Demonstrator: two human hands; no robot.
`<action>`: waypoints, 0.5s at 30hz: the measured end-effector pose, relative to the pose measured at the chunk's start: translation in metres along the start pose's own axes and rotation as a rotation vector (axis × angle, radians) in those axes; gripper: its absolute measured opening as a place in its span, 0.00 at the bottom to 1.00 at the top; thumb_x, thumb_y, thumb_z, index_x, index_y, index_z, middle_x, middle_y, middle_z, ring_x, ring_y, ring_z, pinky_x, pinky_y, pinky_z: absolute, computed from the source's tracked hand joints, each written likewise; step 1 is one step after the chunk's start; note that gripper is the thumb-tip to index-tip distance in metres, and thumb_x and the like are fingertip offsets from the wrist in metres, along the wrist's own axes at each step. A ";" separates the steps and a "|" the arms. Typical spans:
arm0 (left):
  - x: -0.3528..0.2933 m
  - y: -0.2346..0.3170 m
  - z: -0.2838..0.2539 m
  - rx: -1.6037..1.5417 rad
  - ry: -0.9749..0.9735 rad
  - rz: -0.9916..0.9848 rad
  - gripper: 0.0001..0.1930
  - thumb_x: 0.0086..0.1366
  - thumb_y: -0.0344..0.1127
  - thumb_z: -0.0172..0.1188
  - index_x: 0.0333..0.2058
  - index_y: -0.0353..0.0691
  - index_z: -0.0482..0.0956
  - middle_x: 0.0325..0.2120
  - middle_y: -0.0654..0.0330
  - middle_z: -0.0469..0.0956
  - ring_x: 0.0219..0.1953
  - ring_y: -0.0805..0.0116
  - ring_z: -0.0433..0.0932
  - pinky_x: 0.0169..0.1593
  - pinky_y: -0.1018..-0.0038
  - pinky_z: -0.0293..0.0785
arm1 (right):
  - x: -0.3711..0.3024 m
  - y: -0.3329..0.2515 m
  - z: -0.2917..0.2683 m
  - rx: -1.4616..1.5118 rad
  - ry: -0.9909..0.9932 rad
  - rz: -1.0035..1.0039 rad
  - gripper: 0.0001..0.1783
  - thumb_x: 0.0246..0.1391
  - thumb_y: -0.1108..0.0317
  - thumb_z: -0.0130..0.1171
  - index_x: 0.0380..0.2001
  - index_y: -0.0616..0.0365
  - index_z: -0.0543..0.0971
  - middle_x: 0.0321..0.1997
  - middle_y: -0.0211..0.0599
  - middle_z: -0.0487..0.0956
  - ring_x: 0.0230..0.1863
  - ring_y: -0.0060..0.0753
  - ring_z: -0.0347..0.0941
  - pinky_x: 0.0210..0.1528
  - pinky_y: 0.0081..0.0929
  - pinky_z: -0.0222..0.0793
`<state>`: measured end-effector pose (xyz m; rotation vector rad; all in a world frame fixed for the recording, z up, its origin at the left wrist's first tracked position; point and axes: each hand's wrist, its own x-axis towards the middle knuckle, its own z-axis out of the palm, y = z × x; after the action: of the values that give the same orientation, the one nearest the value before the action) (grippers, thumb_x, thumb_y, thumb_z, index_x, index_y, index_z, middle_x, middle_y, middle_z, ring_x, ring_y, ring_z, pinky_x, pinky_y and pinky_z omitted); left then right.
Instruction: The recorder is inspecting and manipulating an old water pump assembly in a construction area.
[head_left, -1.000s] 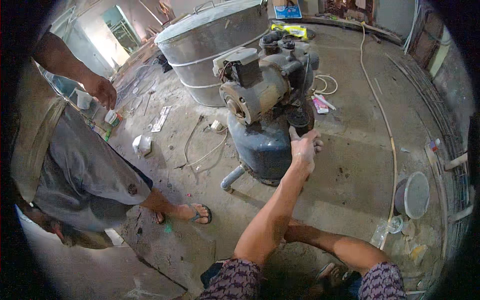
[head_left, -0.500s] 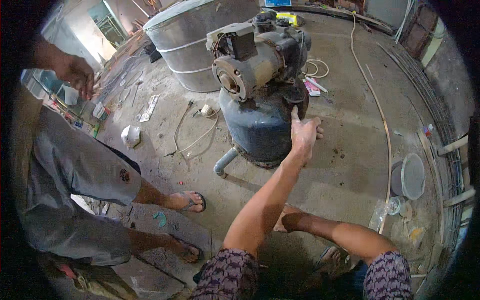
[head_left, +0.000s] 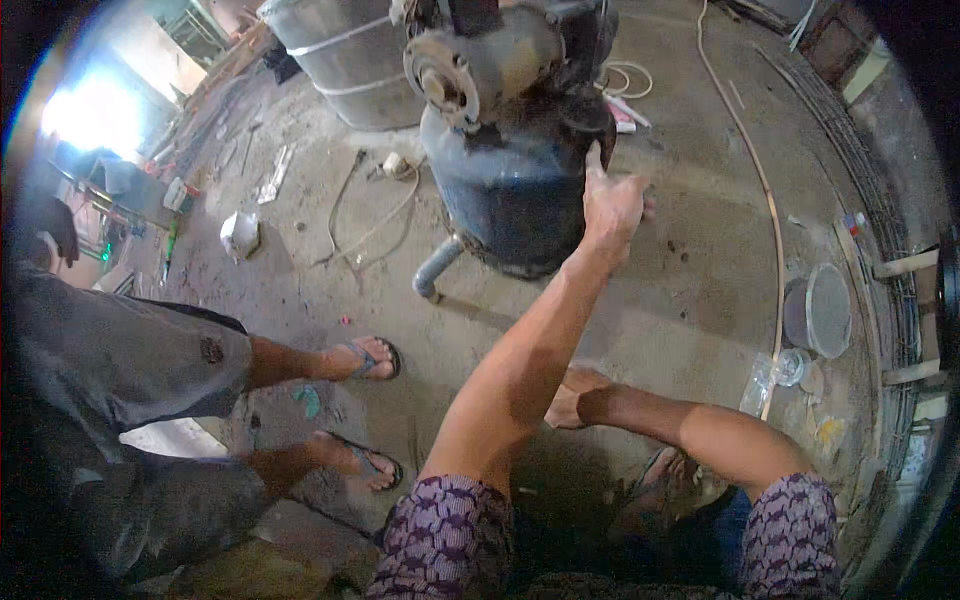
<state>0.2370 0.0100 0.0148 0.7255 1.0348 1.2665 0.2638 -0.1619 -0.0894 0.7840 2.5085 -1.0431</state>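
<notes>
In front of me stands a water pump with a dark blue rounded pressure tank (head_left: 500, 200), a grimy electric motor (head_left: 475, 75) on top and a grey pipe elbow (head_left: 437, 270) low at its side. My left hand (head_left: 614, 208) is at the tank's right edge, one finger stretched up against or just beside the dark fitting there. Its other fingers stick out to the right, partly bent, and nothing shows in them. My right hand (head_left: 578, 396) is low, just behind my left forearm, its fingers mostly hidden.
At left stands another person in grey shorts (head_left: 150, 350) and sandals. A large round metal tank (head_left: 350, 70) is behind the pump. A cable (head_left: 345, 205) and a white angular piece (head_left: 240, 235) lie on the floor. To the right are a long thin pole (head_left: 770, 230) and a bucket (head_left: 820, 310).
The view has tilted down, so the pump sits higher in the picture. The other person's hand has lowered toward the left edge. My left hand stays by the tank.
</notes>
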 end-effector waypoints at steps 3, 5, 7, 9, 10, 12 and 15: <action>0.006 -0.008 -0.003 0.040 0.017 0.057 0.45 0.61 0.23 0.56 0.73 0.38 0.41 0.32 0.54 0.80 0.27 0.68 0.77 0.28 0.71 0.74 | -0.011 -0.010 -0.009 0.180 -0.128 0.208 0.29 0.57 0.53 0.56 0.58 0.58 0.74 0.60 0.53 0.75 0.60 0.59 0.71 0.62 0.50 0.67; 0.013 -0.014 -0.002 0.032 0.079 0.125 0.46 0.60 0.24 0.57 0.73 0.36 0.41 0.29 0.54 0.79 0.25 0.67 0.77 0.27 0.70 0.75 | -0.017 -0.013 -0.007 0.144 -0.094 0.221 0.22 0.57 0.56 0.55 0.49 0.59 0.77 0.53 0.55 0.78 0.53 0.60 0.75 0.55 0.52 0.70; 0.018 -0.023 0.001 0.054 0.053 0.126 0.46 0.59 0.24 0.58 0.72 0.35 0.41 0.29 0.53 0.79 0.25 0.67 0.78 0.27 0.69 0.76 | -0.023 -0.006 0.004 0.081 0.114 0.017 0.15 0.56 0.60 0.55 0.38 0.61 0.80 0.43 0.57 0.81 0.44 0.60 0.79 0.47 0.51 0.74; 0.026 -0.029 0.003 0.105 0.076 0.107 0.47 0.58 0.24 0.58 0.72 0.34 0.41 0.28 0.52 0.79 0.25 0.66 0.78 0.28 0.69 0.76 | -0.023 0.009 0.022 -0.040 0.135 -0.035 0.15 0.55 0.60 0.56 0.36 0.61 0.80 0.43 0.56 0.80 0.45 0.59 0.78 0.48 0.50 0.74; 0.030 -0.031 0.005 0.113 0.101 0.128 0.48 0.57 0.24 0.59 0.72 0.35 0.41 0.28 0.51 0.79 0.25 0.65 0.78 0.28 0.68 0.77 | -0.022 0.018 0.033 -0.110 0.215 -0.199 0.15 0.54 0.59 0.57 0.35 0.60 0.80 0.43 0.55 0.80 0.46 0.59 0.78 0.50 0.48 0.73; 0.035 -0.036 0.006 0.120 0.125 0.150 0.48 0.57 0.24 0.59 0.72 0.35 0.41 0.28 0.50 0.79 0.25 0.65 0.79 0.28 0.68 0.78 | -0.023 0.036 0.052 -0.083 0.124 -0.138 0.15 0.53 0.58 0.58 0.36 0.59 0.80 0.45 0.55 0.78 0.48 0.59 0.76 0.51 0.48 0.72; 0.040 -0.040 0.008 0.111 0.125 0.190 0.50 0.56 0.24 0.59 0.73 0.36 0.39 0.28 0.49 0.79 0.24 0.64 0.79 0.28 0.68 0.79 | -0.023 0.044 0.076 -0.037 0.215 -0.176 0.16 0.53 0.57 0.59 0.41 0.54 0.79 0.50 0.55 0.74 0.52 0.60 0.72 0.56 0.49 0.68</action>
<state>0.2595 0.0422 -0.0267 0.8544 1.1669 1.4413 0.3138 -0.1994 -0.1550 0.7087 2.8140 -1.0117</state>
